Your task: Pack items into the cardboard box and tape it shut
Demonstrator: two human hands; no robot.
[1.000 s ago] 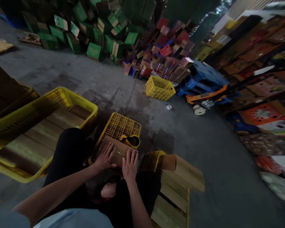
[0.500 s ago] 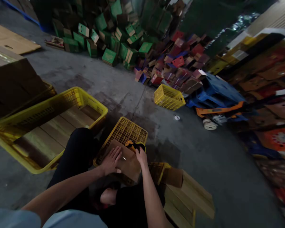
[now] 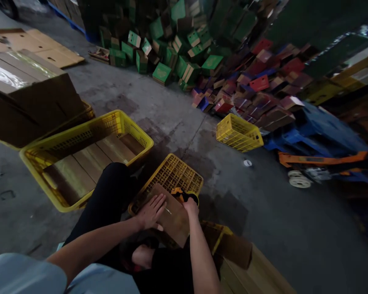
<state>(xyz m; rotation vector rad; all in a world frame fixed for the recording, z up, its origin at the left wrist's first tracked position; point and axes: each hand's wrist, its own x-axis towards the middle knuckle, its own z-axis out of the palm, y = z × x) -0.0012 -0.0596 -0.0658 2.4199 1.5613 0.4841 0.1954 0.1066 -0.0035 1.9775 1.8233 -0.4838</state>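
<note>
One second back, both palms flat on the box; now only the left hand there, open, fingers spread, gripping nothing. Right hand shifted forward, curled around the dispenser. Box brown, plain, closed, lying on an upturned yellow crate.

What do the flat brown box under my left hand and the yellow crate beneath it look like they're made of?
The box looks like plain matte cardboard: dull brown, folded edges. The crate is likely moulded plastic: bright yellow with a regular grid of holes.
</note>
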